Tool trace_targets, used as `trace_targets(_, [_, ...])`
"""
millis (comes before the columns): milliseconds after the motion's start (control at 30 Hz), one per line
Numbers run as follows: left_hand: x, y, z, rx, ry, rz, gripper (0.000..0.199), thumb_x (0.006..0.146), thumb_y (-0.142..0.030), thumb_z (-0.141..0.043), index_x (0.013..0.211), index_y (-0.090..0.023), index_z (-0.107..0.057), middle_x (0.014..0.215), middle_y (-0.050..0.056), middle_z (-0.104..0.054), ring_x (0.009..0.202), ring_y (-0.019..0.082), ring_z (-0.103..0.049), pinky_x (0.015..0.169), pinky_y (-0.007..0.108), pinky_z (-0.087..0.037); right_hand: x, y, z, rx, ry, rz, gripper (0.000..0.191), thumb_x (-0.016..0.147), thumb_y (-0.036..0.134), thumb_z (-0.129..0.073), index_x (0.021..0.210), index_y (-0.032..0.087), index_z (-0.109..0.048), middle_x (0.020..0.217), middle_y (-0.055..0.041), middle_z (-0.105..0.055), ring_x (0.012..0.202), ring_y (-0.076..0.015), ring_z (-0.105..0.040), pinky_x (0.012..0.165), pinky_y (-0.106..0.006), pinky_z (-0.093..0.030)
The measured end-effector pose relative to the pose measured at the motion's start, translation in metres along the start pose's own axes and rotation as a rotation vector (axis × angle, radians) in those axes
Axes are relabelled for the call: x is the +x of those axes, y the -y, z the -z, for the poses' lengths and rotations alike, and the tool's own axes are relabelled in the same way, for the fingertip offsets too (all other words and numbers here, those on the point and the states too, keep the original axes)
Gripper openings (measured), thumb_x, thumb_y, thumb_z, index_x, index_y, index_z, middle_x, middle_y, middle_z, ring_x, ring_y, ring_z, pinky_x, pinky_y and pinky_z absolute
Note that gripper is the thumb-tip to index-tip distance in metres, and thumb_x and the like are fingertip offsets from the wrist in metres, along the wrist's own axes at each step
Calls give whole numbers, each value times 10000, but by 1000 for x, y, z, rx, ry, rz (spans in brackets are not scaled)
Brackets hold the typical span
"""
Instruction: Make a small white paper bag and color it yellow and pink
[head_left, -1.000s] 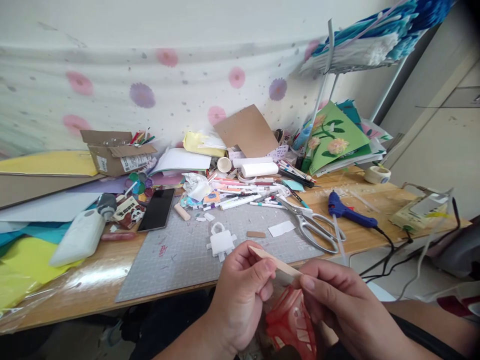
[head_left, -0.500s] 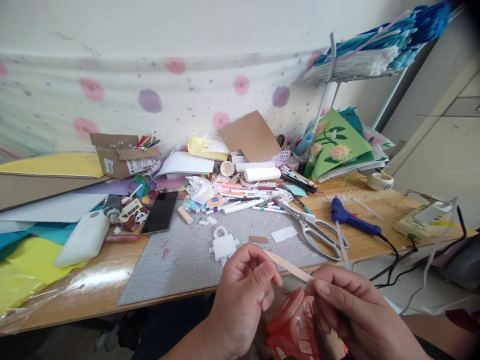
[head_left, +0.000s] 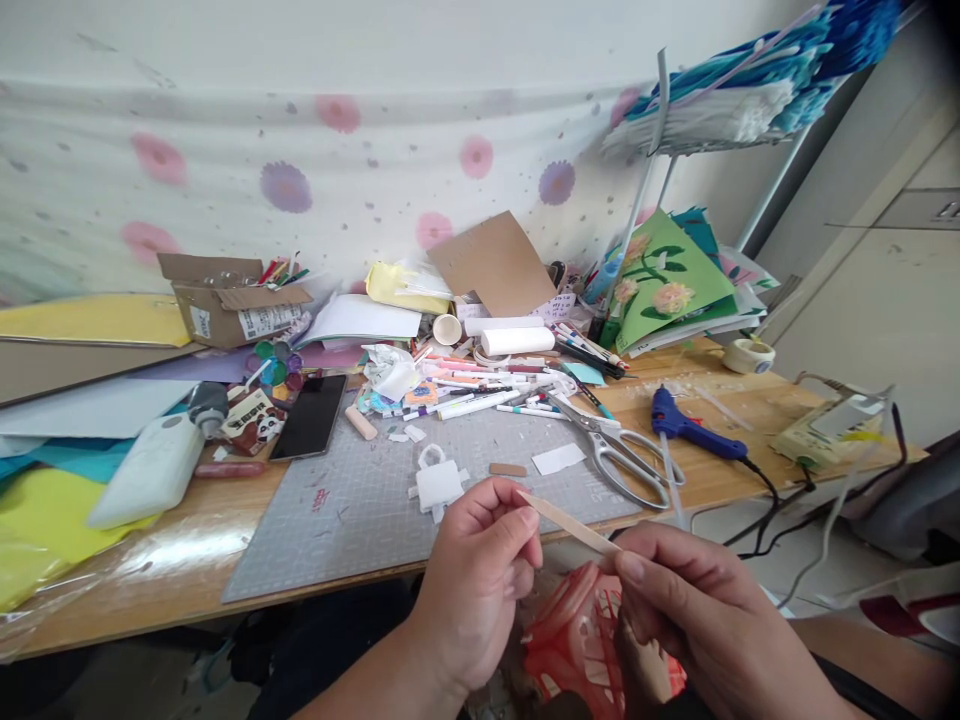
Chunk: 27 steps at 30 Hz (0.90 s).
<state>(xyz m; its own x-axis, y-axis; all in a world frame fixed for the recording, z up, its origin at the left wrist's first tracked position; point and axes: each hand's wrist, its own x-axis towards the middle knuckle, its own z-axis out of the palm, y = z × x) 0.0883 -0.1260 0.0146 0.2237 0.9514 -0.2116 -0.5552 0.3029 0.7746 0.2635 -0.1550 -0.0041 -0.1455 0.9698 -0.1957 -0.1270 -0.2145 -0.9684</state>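
Note:
Between my two hands a narrow beige strip (head_left: 570, 523) stretches above the front edge of the table. My left hand (head_left: 480, 575) pinches its left end between thumb and fingertips. Its right end is pinched by my right hand (head_left: 686, 590). Behind the left hand, a small white padlock-shaped piece (head_left: 439, 484) lies on the grey cutting mat (head_left: 330, 520). A short brown strip (head_left: 508, 470) and a white paper scrap (head_left: 558, 459) rest beside it. Silver scissors (head_left: 622, 460) lie at the mat's right edge.
A blue glue gun (head_left: 697, 428) with its cord lies on the right. Many markers (head_left: 480, 390) are heaped at the mat's back. A phone (head_left: 310, 418) and a white glue bottle (head_left: 146, 475) lie to the left. A red basket (head_left: 577, 640) stands below the table edge.
The camera view has shifted slightly, so the table's things appear a little further left and higher. Both hands keep their pinch on the beige strip, with little other movement.

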Motion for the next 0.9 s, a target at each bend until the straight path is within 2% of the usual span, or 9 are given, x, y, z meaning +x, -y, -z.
trace_targets(233, [1, 1, -4, 68, -43, 1, 127, 628, -197, -677, 682, -155, -569, 416, -64, -486, 371, 13, -244, 388, 172, -120, -3, 2, 3, 79, 1, -54, 323, 755, 431, -718, 625, 156, -610, 452, 49, -457, 436, -58, -347, 441, -207, -228])
trace_targets(467, [3, 3, -9, 41, -60, -18, 132, 582, -175, -660, 580, -174, -527, 366, -107, -363, 359, 14, -207, 405, 189, -139, -6, 3, 4, 244, 10, -112, 346, 720, 410, -744, 562, 149, -580, 411, 49, -441, 373, -56, -365, 389, -192, -238])
trace_targets(600, [3, 5, -14, -14, -31, 11, 120, 557, -148, -646, 579, -177, -532, 372, -107, -351, 373, 20, -199, 416, 191, -143, -7, 6, 0, 370, 53, -139, 316, 712, 381, -749, 560, 142, -607, 372, 58, -413, 331, -60, -390, 362, -183, -259])
trace_targets(733, [4, 9, -14, -47, 37, 26, 94, 584, -148, -634, 593, -170, -542, 373, -97, -364, 372, 23, -218, 420, 187, -167, -9, 4, -1, 484, 104, -132, 242, 747, 332, -722, 636, 123, -673, 369, 68, -403, 321, -44, -371, 366, -173, -305])
trace_targets(900, [5, 9, -9, -101, 106, 23, 106, 654, -177, -672, 719, -162, -590, 429, -82, -438, 384, 20, -194, 409, 172, -159, -10, 2, 4, 461, 58, -109, 230, 749, 320, -719, 631, 127, -677, 369, 60, -412, 327, -50, -385, 365, -170, -295])
